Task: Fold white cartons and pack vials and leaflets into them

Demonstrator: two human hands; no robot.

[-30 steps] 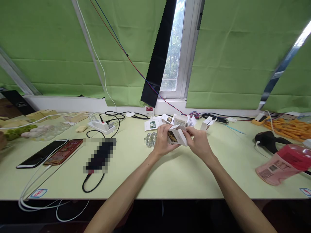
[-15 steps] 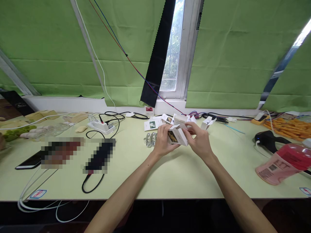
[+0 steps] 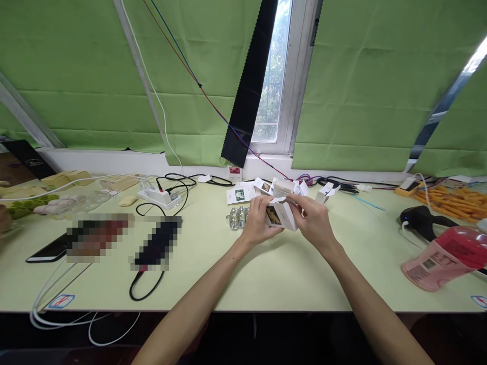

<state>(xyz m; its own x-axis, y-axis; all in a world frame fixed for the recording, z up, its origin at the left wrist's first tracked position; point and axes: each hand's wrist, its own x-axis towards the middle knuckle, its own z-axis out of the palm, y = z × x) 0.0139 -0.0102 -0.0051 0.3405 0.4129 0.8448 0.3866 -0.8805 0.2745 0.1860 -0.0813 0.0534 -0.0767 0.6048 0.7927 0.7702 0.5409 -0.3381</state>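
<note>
Head: left hand [image 3: 255, 222], right hand [image 3: 314, 219] curled onto box [image 3: 286, 217]

Pale yellow-green bench [image 3: 213, 258], smooth top, straight front edge. Front left corner: blue-edged sticker [image 3: 62, 301]; a similar sticker [image 3: 478, 301] front right. Left side: black phone [image 3: 47, 253] with white edge, reddish item [image 3: 101, 238] beside it, pixelated; dark item [image 3: 158, 243], also pixelated, black cable attached. Behind: clear plastic tray [image 3: 91, 202], pale yellow lump [image 3: 128, 201], white power strip [image 3: 160, 197] with plugs in. Center back: clear ribbed containers [image 3: 238, 218] in a row, flower-print carton [image 3: 239, 195], open-flapped white carton [image 3: 327, 192] farther right. Right: thin blue strip [image 3: 368, 203], black handheld device [image 3: 416, 222], orange stick pile [image 3: 451, 203], pink-labeled bottle [image 3: 443, 258] near front.
</note>
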